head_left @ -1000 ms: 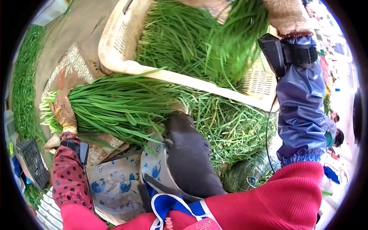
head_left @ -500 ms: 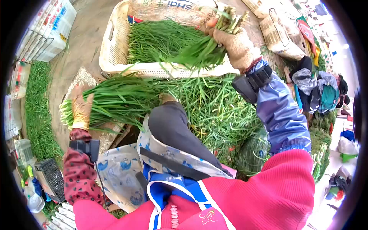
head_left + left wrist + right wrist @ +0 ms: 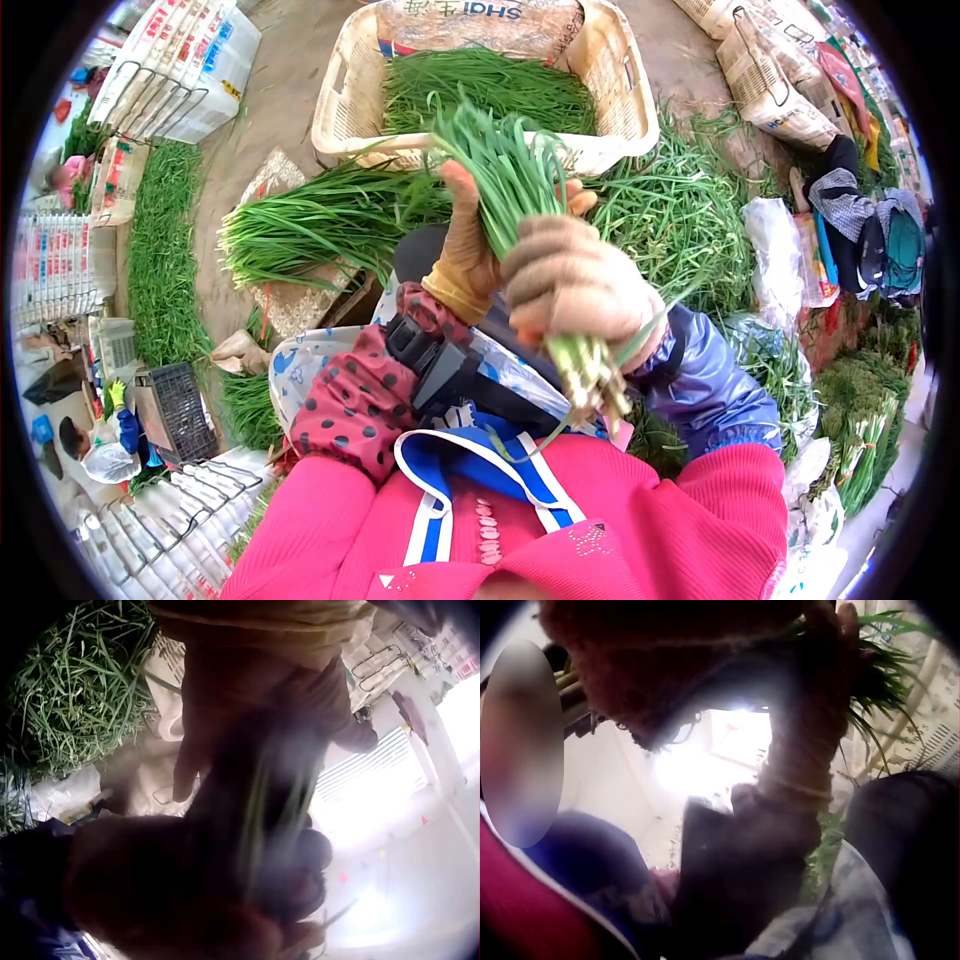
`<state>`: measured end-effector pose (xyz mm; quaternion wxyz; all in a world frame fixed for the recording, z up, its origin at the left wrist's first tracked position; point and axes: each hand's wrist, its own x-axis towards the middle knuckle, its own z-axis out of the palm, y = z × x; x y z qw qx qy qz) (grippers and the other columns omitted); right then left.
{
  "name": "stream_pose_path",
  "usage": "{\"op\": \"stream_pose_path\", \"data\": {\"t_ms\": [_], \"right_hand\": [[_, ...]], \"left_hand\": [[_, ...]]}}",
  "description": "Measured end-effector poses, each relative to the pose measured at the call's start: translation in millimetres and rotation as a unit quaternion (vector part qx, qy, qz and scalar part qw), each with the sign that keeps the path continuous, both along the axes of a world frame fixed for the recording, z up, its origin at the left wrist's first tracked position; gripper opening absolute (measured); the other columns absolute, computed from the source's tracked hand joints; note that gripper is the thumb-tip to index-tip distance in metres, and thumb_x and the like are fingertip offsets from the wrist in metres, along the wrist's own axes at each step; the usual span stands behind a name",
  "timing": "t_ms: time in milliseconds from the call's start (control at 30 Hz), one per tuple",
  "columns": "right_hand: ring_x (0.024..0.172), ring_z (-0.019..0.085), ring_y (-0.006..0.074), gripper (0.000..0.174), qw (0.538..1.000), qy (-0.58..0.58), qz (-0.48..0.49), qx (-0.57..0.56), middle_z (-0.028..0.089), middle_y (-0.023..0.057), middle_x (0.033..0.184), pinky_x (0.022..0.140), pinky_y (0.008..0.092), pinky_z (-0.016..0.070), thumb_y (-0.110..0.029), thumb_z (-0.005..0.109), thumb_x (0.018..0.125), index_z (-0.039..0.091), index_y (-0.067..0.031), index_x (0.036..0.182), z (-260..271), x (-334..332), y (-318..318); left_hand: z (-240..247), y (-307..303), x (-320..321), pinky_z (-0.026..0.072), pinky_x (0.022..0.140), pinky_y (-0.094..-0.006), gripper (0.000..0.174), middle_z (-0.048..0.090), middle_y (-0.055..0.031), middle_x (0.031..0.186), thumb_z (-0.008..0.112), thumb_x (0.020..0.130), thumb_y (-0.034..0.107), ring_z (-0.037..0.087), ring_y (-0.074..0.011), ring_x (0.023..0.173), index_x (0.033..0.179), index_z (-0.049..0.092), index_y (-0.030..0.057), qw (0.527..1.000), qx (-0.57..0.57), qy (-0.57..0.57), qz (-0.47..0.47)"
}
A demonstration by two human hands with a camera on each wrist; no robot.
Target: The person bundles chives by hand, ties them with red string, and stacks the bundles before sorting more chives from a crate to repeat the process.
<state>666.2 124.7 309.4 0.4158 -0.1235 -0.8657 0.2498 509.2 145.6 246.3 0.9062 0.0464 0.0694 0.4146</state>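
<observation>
In the head view my gloved right hand (image 3: 575, 275) grips a bunch of garlic chives (image 3: 505, 175) around its lower part, pale stem ends pointing down toward my chest. My gloved left hand (image 3: 465, 240) lies against the leafy side of that bunch, thumb straight up, fingertips showing beyond the leaves on the far side. The left wrist view has the left palm (image 3: 255, 690) facing the blurred bunch, with the right hand (image 3: 172, 885) below. A larger pile of chives (image 3: 320, 220) lies to my left. More chives (image 3: 490, 90) lie in the cream plastic crate (image 3: 640, 120) ahead.
Loose green leaves (image 3: 680, 220) are heaped right of my knee. A long strip of greens (image 3: 165, 260) runs along the floor at left. White crates (image 3: 190, 75) and a black crate (image 3: 180, 415) stand at left, more crates (image 3: 765, 85) at far right.
My right hand has brought the bunch from over the crate down in front of my chest. The left hand has left the chive pile and come to the bunch.
</observation>
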Motion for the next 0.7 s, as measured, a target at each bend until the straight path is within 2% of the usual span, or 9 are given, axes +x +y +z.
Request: {"op": "stream_pose_path", "data": {"t_ms": [133,267,300,367,467,533,567,667,700], "right_hand": [[0.099,0.063,0.0293,0.024,0.991,-0.075,0.043,0.103,0.065,0.0071,0.097,0.091,0.0521,0.047,-0.011,0.072,0.068,0.066,-0.0106,0.092,-10.2,11.8,-12.7],[0.114,0.06,0.0324,0.071,0.926,-0.194,-0.294,0.134,0.062,0.0135,0.122,0.097,0.0373,0.0486,-0.006,0.077,0.056,0.06,-0.0092,0.125,-14.9,76.2,11.8],[0.119,0.058,0.0309,0.078,0.916,-0.151,-0.37,-0.018,0.06,0.0162,0.126,0.101,0.0377,0.0466,-0.003,0.08,0.058,0.055,-0.0062,0.132,-28.9,94.5,18.4],[0.118,0.055,0.0188,0.073,0.876,-0.137,-0.298,-0.354,0.058,0.0106,0.131,0.1,0.0335,0.0443,-0.009,0.078,0.071,0.048,-0.0026,0.138,-28.4,125.9,39.3],[0.099,0.061,0.012,0.059,0.875,-0.085,-0.202,-0.432,0.066,0.0067,0.113,0.084,0.0296,0.0494,-0.019,0.079,0.077,0.056,-0.0023,0.128,2.1,120.4,57.6],[0.098,0.064,0.0207,0.047,0.873,0.12,-0.083,-0.465,0.068,0.0116,0.109,0.08,0.0444,0.0555,-0.018,0.077,0.079,0.06,-0.0063,0.121,19.4,104.3,54.5],[0.107,0.062,0.0235,0.058,0.882,-0.012,-0.099,-0.46,0.066,0.016,0.118,0.087,0.0473,0.0532,-0.019,0.076,0.082,0.052,-0.0064,0.133,9.9,114.2,79.6],[0.087,0.062,0.007,0.037,0.921,0.105,-0.166,-0.337,0.07,0.0021,0.097,0.075,0.0236,0.0494,-0.013,0.078,0.08,0.067,-0.0079,0.115,-30.8,94.9,84.1],[0.087,0.062,0.0075,0.04,0.877,0.177,-0.113,-0.431,0.07,0.002,0.101,0.075,0.0247,0.05,-0.009,0.078,0.079,0.066,-0.0081,0.118,-50.1,92.3,83.6]], "left_hand": [[-21.3,25.6,0.7,0.0575,0.084,-0.039,0.058,0.067,-0.0135,0.101,0.065,0.092,0.035,0.066,-0.0256,0.092,0.133,0.046,-0.0004,0.996,0.062,0.07,0.001],[-1.6,52.5,-6.6,0.0585,0.077,-0.0363,0.039,0.069,-0.0141,0.101,0.066,0.089,0.021,0.068,-0.0234,0.083,0.121,0.059,0.0002,0.955,0.115,0.27,0.043],[4.4,56.2,-1.1,0.0586,0.076,-0.0361,0.035,0.069,-0.0139,0.101,0.067,0.089,0.02,0.068,-0.023,0.083,0.117,0.062,-0.0002,0.938,0.147,0.308,0.057],[13.9,59.9,20.8,0.0576,0.072,-0.0311,0.026,0.07,-0.0083,0.093,0.069,0.084,0.011,0.069,-0.0188,0.078,0.108,0.068,-0.001,0.907,0.227,0.347,0.066],[15.7,62.0,52.3,0.0548,0.073,-0.0289,0.032,0.07,-0.0057,0.094,0.077,0.078,0.01,0.067,-0.0152,0.078,0.106,0.066,0.0015,0.795,0.398,0.451,0.074],[12.8,54.9,68.7,0.0528,0.076,-0.0283,0.039,0.069,-0.004,0.094,0.083,0.074,0.016,0.065,-0.0141,0.081,0.106,0.065,0.0023,0.73,0.463,0.494,0.098],[-0.7,58.6,75.3,0.0517,0.079,-0.0285,0.046,0.068,-0.0036,0.095,0.086,0.071,0.019,0.063,-0.0141,0.087,0.107,0.064,0.0017,0.714,0.464,0.518,0.081],[-29.0,66.2,86.5,0.0512,0.083,-0.0291,0.059,0.067,-0.0051,0.105,0.088,0.067,0.015,0.062,-0.0136,0.094,0.114,0.057,-0.0009,0.721,0.462,0.507,0.092],[-41.3,73.6,86.5,0.0515,0.084,-0.0295,0.061,0.066,-0.0052,0.106,0.088,0.066,0.014,0.062,-0.0142,0.094,0.116,0.056,-0.0022,0.74,0.457,0.488,0.075]]}}
